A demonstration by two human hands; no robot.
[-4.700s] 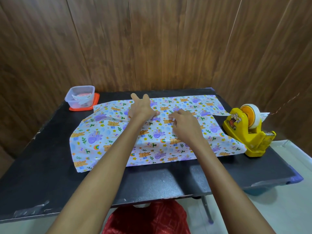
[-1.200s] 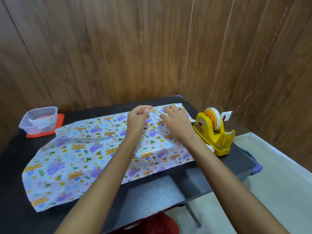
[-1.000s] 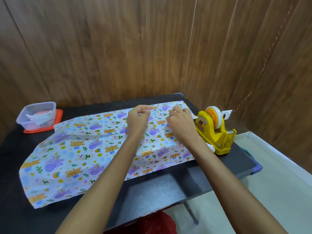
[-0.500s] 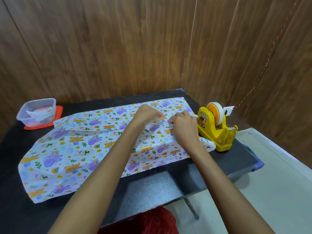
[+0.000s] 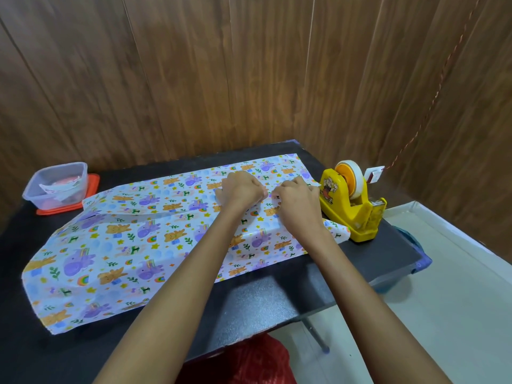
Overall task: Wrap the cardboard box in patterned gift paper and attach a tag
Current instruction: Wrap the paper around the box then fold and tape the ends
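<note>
We are at a black table (image 5: 263,306) set against a wooden wall. A big sheet of gift paper (image 5: 116,245) with bears and rainbows lies across most of it. The box is under the paper near the right end of the table. We cannot see the box itself, only the raised hump it makes.

Our left hand (image 5: 241,189) is curled into a loose fist and rests on top of the hump. We think it is pinching the paper edge, but the fingertips are tucked under, so we cannot tell for sure. Our right hand (image 5: 297,202) is curled too, just beside the left one, and it presses down on the paper. Both hands meet where the two paper sides come together. We think they are there to keep the paper tight and stop it from popping open.

The yellow tape holder (image 5: 350,206) stands at the right edge of the table, touching the paper end. It is close so we can grab tape without letting go for long. A clear plastic tub (image 5: 56,184) sits on its red lid (image 5: 91,189) at the far left corner, out of the way. Something white is inside it, maybe tags, but we cannot tell.

The paper ends are not folded yet.
</note>
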